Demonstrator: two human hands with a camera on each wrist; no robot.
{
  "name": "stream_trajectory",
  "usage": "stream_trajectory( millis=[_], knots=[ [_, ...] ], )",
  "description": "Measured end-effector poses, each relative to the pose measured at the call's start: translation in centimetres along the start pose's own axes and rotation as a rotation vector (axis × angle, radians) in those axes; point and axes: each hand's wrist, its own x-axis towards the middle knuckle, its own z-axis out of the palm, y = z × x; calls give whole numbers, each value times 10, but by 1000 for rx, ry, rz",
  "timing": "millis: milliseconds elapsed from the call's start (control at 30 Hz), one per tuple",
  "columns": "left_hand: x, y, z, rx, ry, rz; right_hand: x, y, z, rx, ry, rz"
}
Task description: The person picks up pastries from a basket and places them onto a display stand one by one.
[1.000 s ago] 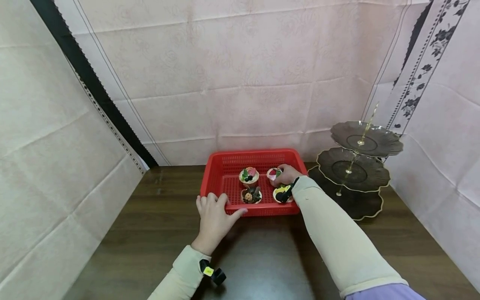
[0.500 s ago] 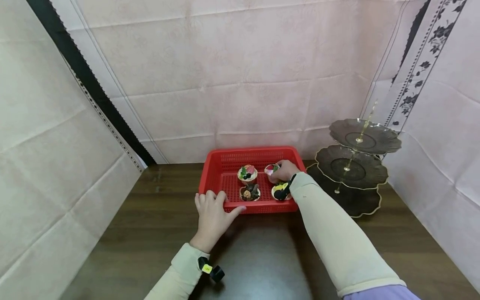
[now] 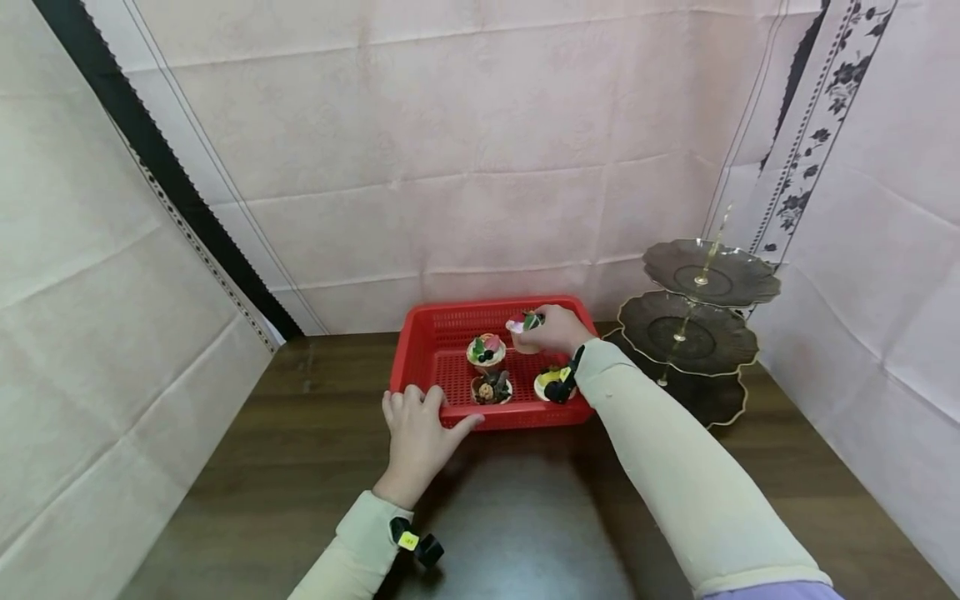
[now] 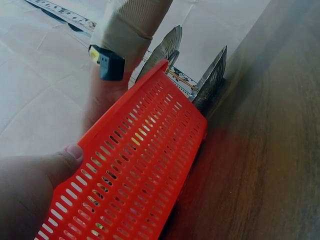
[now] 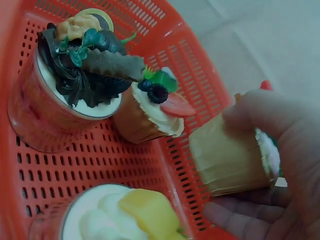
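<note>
My right hand grips a cupcake in a tan paper cup, raised and tilted above the red basket's floor. Its pink, green and white topping is partly hidden by the hand. My left hand holds the front left rim of the red basket, thumb along the front edge. Inside stand a cupcake with a pink slice and dark berries, a clear cup dessert with chocolate topping, and a cup dessert with yellow fruit on cream.
To the basket's right stands a three-tier dark plate stand with gold edges and a gold rod. The brown wooden table meets cloth-covered walls at the back and sides.
My right hand has lifted its cupcake from the basket floor, moved it slightly left and tilted it. My left hand stays on the rim. The head view has shifted slightly.
</note>
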Motion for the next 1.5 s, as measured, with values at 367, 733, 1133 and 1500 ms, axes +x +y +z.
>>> stream_trajectory(
  millis=[367, 733, 1133, 1500],
  knots=[
    [1, 1, 0, -17, -25, -18, -14, -7, -29, -60, 120, -179],
    [-1, -1, -1, -35, -39, -32, -53, -23, -83, -88, 176, -180],
    [-1, 0, -1, -18, -23, -14, -95, -25, -142, -44, 195, -206],
    [-1, 0, 0, -18, -21, -13, -136, -29, -186, -96, 254, -229]
  ],
)
